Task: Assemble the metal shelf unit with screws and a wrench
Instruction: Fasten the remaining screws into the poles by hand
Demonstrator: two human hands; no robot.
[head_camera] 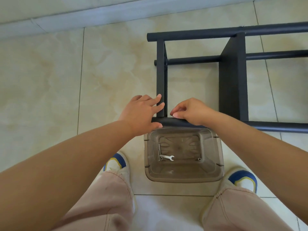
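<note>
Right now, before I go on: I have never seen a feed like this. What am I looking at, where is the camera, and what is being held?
There is one picture, taken by a camera worn on a person's head, looking down at their own arms, knees and shoes. No machine is involved, only two bare hands.

On the tiled floor lies a dark metal shelf frame on its side. The left hand rests with straight fingers on the corner where an upright bar meets the near tube. The right hand pinches something small at that same joint; it is too tiny to name, perhaps a screw.

Between the feet stands a clear plastic bin. In it lie a small wrench and a few screws.
</note>
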